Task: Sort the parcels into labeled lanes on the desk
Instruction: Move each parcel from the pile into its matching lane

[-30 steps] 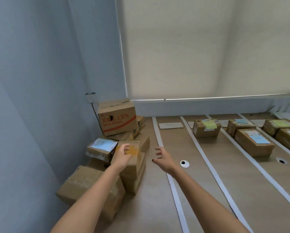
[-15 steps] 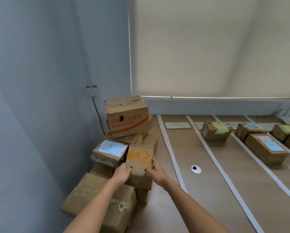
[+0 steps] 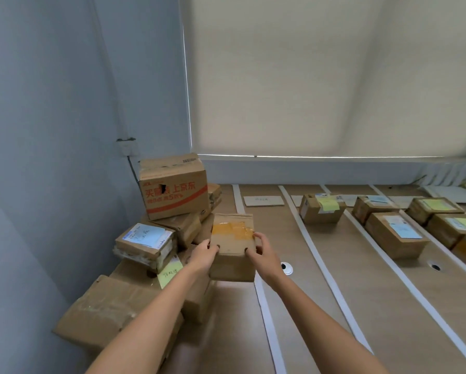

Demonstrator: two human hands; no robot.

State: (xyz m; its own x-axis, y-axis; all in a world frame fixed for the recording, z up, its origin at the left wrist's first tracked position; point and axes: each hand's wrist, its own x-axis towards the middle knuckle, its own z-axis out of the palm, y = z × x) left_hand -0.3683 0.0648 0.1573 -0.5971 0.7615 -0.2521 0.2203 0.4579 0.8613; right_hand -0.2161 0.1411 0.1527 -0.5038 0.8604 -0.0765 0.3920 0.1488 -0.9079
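A small cardboard parcel (image 3: 232, 245) patched with yellow tape is held between two hands just right of the heap of boxes (image 3: 151, 255) in the desk's corner. The left hand (image 3: 203, 255) and right hand (image 3: 262, 253) curl their fingers over its near edges; its underside is hidden. White tape strips (image 3: 315, 255) mark lanes whose paper labels (image 3: 264, 201) are illegible. Sorted boxes (image 3: 322, 209) at right are partly cut off.

An office mailroom corner — taped desk (image 3: 334, 306), stacked parcels (image 3: 172, 190), roller blind (image 3: 320, 76).
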